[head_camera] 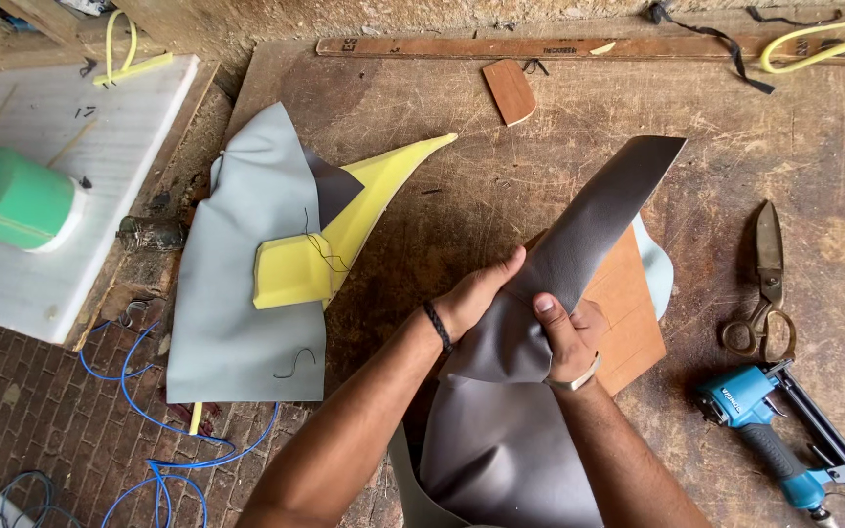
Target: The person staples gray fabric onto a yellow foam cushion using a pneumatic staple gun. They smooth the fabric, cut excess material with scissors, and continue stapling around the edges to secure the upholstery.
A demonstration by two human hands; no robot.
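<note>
Head view. A grey leatherette piece (540, 372) lies low and centre on the wooden bench (501, 166), over the near edge. Its long axis runs from the bottom of the frame up and to the right; a narrow strip end points to the upper right and stands off the bench. The lower, wider part is cut off by the frame edge.

The left hand (476, 293) is closed on the material's left side at the waist of the piece, thumb on top. The right hand (569, 337) is closed on it just beside, thumb pressed into the folded middle. The two hands nearly touch. A dark band sits on the left wrist, a pale one on the right.

Under the grey piece lies a brown board (628, 313), mostly covered, with a pale blue scrap (659, 269) showing past its right edge.

To the left, well apart: a light grey sheet (246, 293) with a yellow foam wedge (344, 235) on it, tip pointing upper right. To the right: old scissors (765, 284), blades pointing away, and a blue staple gun (784, 440) below them, partly cut off. A long wooden ruler (559, 46) lies along the far edge; its print is too small to make out. A green tape roll (12, 196) rests on a white board at far left. Blue cable (149, 430) loops on the brick floor.
</note>
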